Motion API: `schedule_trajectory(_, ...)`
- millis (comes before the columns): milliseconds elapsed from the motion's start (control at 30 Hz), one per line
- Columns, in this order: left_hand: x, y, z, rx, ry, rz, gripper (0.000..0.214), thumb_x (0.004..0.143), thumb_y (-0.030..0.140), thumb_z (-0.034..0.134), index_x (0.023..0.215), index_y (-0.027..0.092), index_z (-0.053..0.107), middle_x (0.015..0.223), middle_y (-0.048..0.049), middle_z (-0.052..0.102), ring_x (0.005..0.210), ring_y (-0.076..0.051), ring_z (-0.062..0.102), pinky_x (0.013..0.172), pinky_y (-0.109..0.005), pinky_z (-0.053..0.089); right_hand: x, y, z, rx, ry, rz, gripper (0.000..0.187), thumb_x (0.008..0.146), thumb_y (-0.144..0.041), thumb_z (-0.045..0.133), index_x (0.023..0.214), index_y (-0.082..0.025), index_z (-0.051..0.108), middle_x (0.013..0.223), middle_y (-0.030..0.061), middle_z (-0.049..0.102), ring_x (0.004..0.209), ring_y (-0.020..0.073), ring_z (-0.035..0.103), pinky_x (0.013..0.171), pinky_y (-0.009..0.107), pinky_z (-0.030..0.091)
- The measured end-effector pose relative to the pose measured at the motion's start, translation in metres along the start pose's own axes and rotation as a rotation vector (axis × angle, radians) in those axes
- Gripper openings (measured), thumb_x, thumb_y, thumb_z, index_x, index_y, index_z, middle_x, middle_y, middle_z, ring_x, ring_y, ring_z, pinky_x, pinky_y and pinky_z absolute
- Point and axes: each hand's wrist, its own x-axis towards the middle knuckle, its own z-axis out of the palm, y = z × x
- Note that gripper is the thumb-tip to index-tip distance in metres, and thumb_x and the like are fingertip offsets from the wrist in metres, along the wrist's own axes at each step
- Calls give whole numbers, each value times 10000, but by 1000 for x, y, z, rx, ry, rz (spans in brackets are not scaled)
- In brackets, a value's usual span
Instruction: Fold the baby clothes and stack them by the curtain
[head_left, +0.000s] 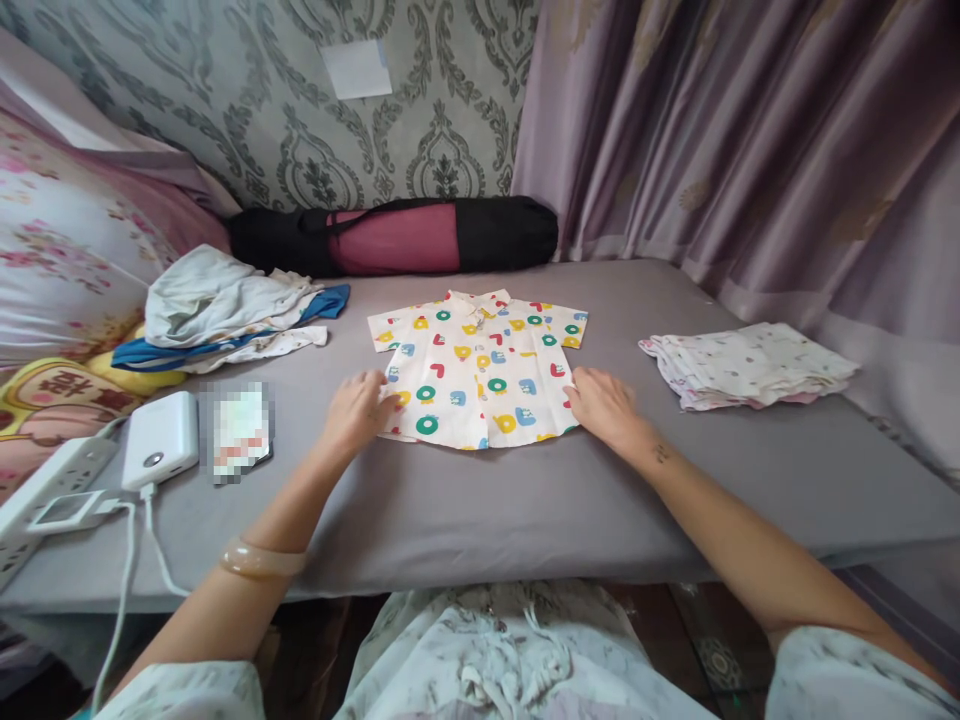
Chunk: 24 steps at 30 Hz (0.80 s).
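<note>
A small white short-sleeved shirt (465, 375) with colourful prints lies spread flat, front side up, its collar pointing away from me. My left hand (360, 408) grips the shirt's left edge, fingers closed on the cloth below the sleeve. On the opposite edge my right hand (604, 403) pinches the fabric at about the same height. Parts of the fingertips are hidden by the hands themselves.
A stack of folded cloths (750, 365) lies on the right of the grey-covered surface (480, 530). To the left are a pile of clothes (225, 300), a white power bank (160, 440) with cable, and a power strip (56, 485). A black and maroon bag (397, 238) lies along the wall.
</note>
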Motion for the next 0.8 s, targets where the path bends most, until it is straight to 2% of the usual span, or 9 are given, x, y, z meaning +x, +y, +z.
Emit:
schedule_trajectory(67, 6, 22, 4, -79, -4, 250, 241, 874, 390, 489, 973, 193, 586, 1007, -102, 611, 960, -246, 557, 865, -373, 432, 12, -12, 7, 79, 87, -168, 354, 965, -292, 349, 1201, -142, 568, 1222, 168, 606, 1122, 269, 562, 929, 362, 403)
schedule_trajectory(133, 11, 47, 11, -209, -133, 486, 226, 892, 381, 483, 931, 200, 612, 1001, -91, 610, 970, -227, 550, 881, -353, 437, 26, -24, 19, 171, 82, -318, 433, 974, -324, 307, 1330, -150, 484, 1391, 139, 499, 1269, 236, 461, 1036, 344, 346)
schedule_trajectory(167, 12, 58, 14, -248, -183, 556, 217, 891, 371, 490, 902, 200, 623, 984, -88, 611, 959, -222, 549, 880, -348, 439, 31, -29, 26, 191, 52, -343, 478, 975, -350, 292, 1385, -148, 432, 1466, 132, 421, 1344, 235, 378, 1085, 360, 299)
schedule_trajectory(267, 10, 80, 22, -328, -241, 592, 204, 891, 341, 503, 856, 196, 641, 961, -87, 607, 941, -217, 541, 877, -345, 444, 39, -39, 42, 183, -66, -308, 597, 974, -432, 243, 1476, -116, 308, 1581, 136, 189, 1456, 263, 132, 1166, 452, 123)
schedule_trajectory(367, 3, 88, 25, -393, -233, 539, 178, 872, 332, 541, 853, 194, 651, 963, -86, 606, 945, -217, 535, 896, -349, 441, 30, -41, 48, 186, -125, -309, 638, 973, -464, 226, 1497, -104, 271, 1592, 143, 123, 1466, 272, 54, 1173, 480, 40)
schedule_trajectory(533, -8, 93, 25, -449, -216, 519, 161, 838, 308, 599, 950, 224, 679, 1029, -71, 605, 1025, -224, 529, 967, -367, 401, -8, -45, 41, 298, -174, -529, 588, 975, -486, 262, 1453, -159, 365, 1573, 131, 221, 1457, 256, 138, 1170, 462, 122)
schedule_trajectory(633, -11, 95, 28, -447, -214, 520, 226, 844, 371, 613, 1022, 257, 694, 1062, -63, 609, 1041, -227, 533, 985, -385, 380, -29, -49, 36, 388, -92, -661, 575, 911, -502, 468, 1383, -175, 432, 1487, 133, 385, 1393, 251, 298, 1135, 418, 243)
schedule_trajectory(700, -11, 95, 29, -449, -210, 519, 257, 846, 417, 615, 1030, 261, 704, 1079, -64, 608, 1044, -229, 535, 984, -387, 375, -37, -52, 34, 436, -15, -679, 568, 826, -470, 620, 1299, -182, 490, 1376, 126, 494, 1294, 252, 416, 1069, 397, 337)
schedule_trajectory(800, -12, 94, 28, -450, -217, 518, 282, 846, 456, 610, 1021, 259, 711, 1099, -69, 608, 1058, -234, 530, 989, -394, 369, -36, -53, 32, 482, 58, -661, 328, 837, -367, 633, 1113, -196, 588, 1175, 93, 604, 1124, 229, 521, 966, 360, 404)
